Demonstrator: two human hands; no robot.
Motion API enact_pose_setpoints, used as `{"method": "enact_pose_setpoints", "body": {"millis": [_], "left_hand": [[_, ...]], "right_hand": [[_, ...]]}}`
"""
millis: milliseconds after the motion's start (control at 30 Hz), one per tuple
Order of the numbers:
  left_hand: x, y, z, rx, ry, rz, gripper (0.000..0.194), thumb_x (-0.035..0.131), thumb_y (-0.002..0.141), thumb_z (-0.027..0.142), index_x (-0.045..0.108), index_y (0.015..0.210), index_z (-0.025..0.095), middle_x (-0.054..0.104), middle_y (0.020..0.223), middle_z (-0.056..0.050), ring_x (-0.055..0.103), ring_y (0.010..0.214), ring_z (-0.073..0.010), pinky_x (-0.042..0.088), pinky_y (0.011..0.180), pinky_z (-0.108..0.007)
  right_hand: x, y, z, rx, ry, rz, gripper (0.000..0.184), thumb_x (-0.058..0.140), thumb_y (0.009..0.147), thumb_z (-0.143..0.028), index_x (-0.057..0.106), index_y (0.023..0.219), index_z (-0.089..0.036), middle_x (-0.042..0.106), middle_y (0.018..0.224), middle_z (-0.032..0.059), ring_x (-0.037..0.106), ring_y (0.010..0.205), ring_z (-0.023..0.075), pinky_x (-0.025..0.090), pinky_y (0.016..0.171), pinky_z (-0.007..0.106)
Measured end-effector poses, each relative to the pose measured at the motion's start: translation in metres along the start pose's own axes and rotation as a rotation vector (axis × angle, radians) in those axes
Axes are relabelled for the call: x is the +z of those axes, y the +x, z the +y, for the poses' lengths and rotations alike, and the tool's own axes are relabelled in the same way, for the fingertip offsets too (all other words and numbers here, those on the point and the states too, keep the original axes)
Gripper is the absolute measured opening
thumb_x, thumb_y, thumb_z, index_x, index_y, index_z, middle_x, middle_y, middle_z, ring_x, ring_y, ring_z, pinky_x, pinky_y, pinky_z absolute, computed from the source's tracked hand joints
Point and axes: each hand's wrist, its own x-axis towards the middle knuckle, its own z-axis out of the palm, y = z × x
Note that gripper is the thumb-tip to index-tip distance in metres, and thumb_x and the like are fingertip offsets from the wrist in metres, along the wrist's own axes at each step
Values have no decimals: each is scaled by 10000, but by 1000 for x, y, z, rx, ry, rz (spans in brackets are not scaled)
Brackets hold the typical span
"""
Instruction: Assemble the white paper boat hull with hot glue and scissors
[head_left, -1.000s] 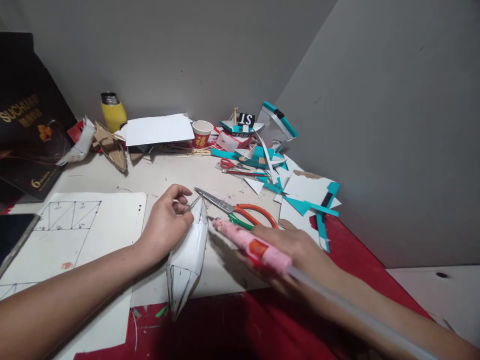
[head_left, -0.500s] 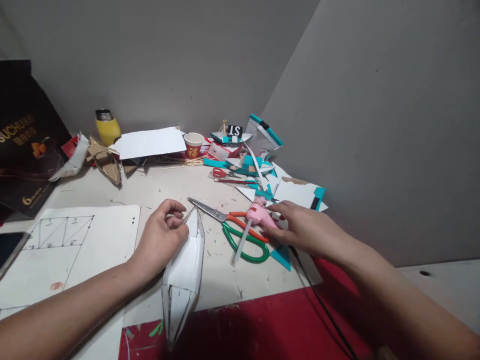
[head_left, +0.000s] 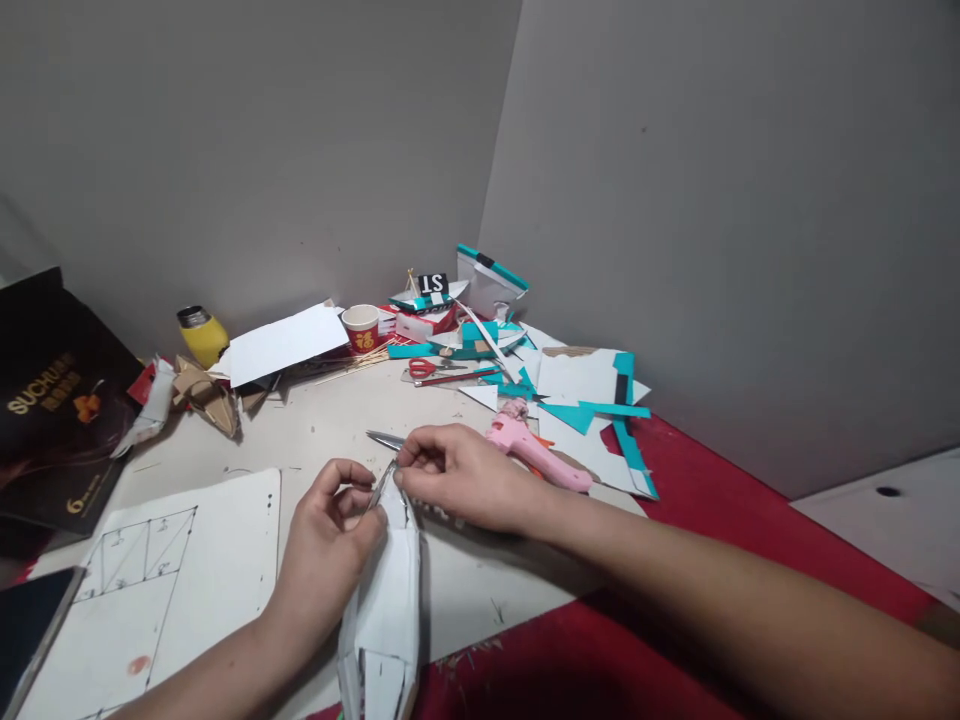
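A long white paper boat hull (head_left: 388, 590) with dark edge lines points away from me, its far end narrowing to a tip. My left hand (head_left: 334, 545) grips the hull's left side close to that tip, thumb and fingers closed. From the right, my right hand (head_left: 457, 475) pinches the tip between thumb and fingers. Behind the right hand lie the large scissors (head_left: 385, 440); their blade points show, and most of the handles are hidden. A pink hot glue gun (head_left: 540, 450) rests just beyond my right wrist.
A sheet with a pencilled drawing (head_left: 217, 540) lies at left beside a dark phone (head_left: 37, 630). Farther back stand a yellow bottle (head_left: 204, 338), a paper cup (head_left: 361, 330), small model boats (head_left: 480, 340) and teal-and-white scraps (head_left: 585, 380). A red cloth (head_left: 720, 500) covers the right side.
My right hand has left the glue gun and moved left to the hull's tip. The glue gun now lies by itself. My left hand stays on the hull, and the view has shifted.
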Motion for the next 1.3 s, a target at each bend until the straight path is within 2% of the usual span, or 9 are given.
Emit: {"method": "enact_pose_setpoints", "body": {"millis": [267,500,733,867,933,967,1100,1167,1300], "left_hand": [[1,0,-2,53,76,-2,158,635,756,188,524,866,211,548,700,67,480,641,-80,376,583,-181],[1,1,4,75,215,84,116,648,747,268,595,815,190,626,766,10,554,676,-122,444,603,-223],[2,-1,0,142,260,106,63,611,774,249,628,757,191,655,728,3,580,667,-142,468,618,-243],[3,-2,-1,179,268,106,50,602,765,223,618,727,194,642,733,2,585,704,-155,459,627,-248],[2,-2,-2,182,269,121,47,589,767,221,609,734,193,637,736,-1,585,710,-161,452,622,-252],[2,-1,-2,185,270,134,48,582,771,222,605,741,192,635,737,0,584,709,-161,449,620,-253],[-2,5,-2,218,268,199,47,566,783,222,594,762,191,620,736,9,570,690,-150,446,626,-250],[-5,7,-3,238,261,226,41,565,787,220,590,779,189,623,754,6,577,715,-151,453,647,-249],[-5,6,-5,290,232,259,40,566,785,204,589,812,186,624,785,-2,585,767,-155,463,678,-250]], "right_hand": [[5,4,8,33,106,-18,59,546,663,-103,573,661,-156,481,520,-65,420,472,58,317,457,174],[4,5,9,78,214,-40,66,546,664,-107,529,646,-168,435,456,-93,385,399,40,282,411,159],[8,7,15,115,332,-70,48,546,664,-132,522,677,-171,486,484,-76,480,412,63,356,397,154],[7,7,13,104,295,-87,40,559,681,-126,541,683,-162,502,509,-63,490,436,64,364,411,153],[3,5,12,96,276,-109,16,575,724,-172,571,722,-156,509,533,-54,490,443,70,370,413,166],[1,4,10,79,258,-109,60,583,751,-213,592,751,-154,513,548,-48,489,450,75,373,416,174],[-6,-5,5,-45,118,24,230,569,829,-365,646,904,-162,555,652,-21,510,528,95,404,473,204],[-4,-12,3,-47,41,82,244,539,850,-373,648,888,-157,565,658,-14,519,546,104,403,494,216],[9,-24,0,-41,-172,51,236,532,845,-333,657,759,-152,575,604,-7,516,567,115,366,511,221]]}}
